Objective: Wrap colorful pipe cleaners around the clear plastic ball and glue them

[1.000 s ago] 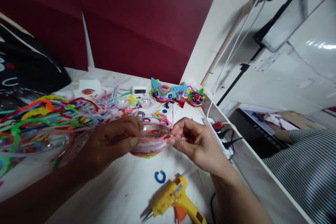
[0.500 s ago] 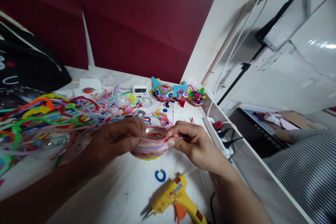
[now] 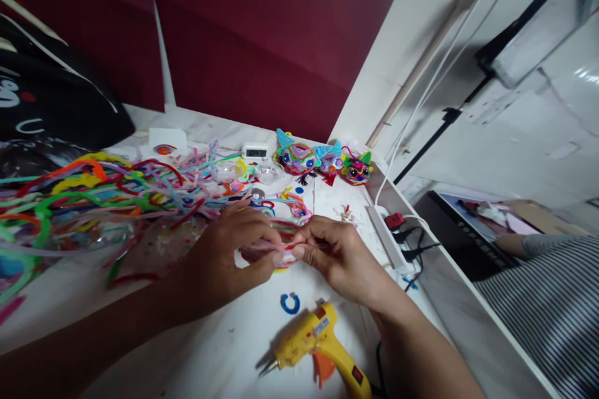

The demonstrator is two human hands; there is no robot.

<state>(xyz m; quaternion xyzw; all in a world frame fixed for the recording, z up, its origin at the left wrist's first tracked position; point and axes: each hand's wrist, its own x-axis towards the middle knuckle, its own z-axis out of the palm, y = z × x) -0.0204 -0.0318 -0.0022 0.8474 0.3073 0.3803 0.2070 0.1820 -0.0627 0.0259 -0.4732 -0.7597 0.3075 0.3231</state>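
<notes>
A clear plastic shell (image 3: 285,232) wrapped in bands of pink, lilac, red and yellow pipe cleaner sits between my hands, mostly hidden behind the fingers. At its near side, thumb and fingers of my left hand (image 3: 234,246) pinch a pink pipe cleaner (image 3: 279,248). My right hand (image 3: 341,255) pinches the strand close by, where a bit of red shows at the fingertips. The two sets of fingertips almost meet. Below them on the table lie a curled blue pipe cleaner (image 3: 290,303) and a yellow hot glue gun (image 3: 309,336), its nozzle pointing left.
Loose coloured pipe cleaners (image 3: 93,193) spread over the left side. Several finished decorated animal heads (image 3: 299,158) stand at the back near a small digital clock (image 3: 255,151). A power strip (image 3: 388,240) runs along the right edge. Another person's striped sleeve (image 3: 552,299) is at far right.
My left hand has moved right along the shell's rim toward my right hand, covering more of the shell. The whole view has shifted slightly; the glue gun stays put on the table.
</notes>
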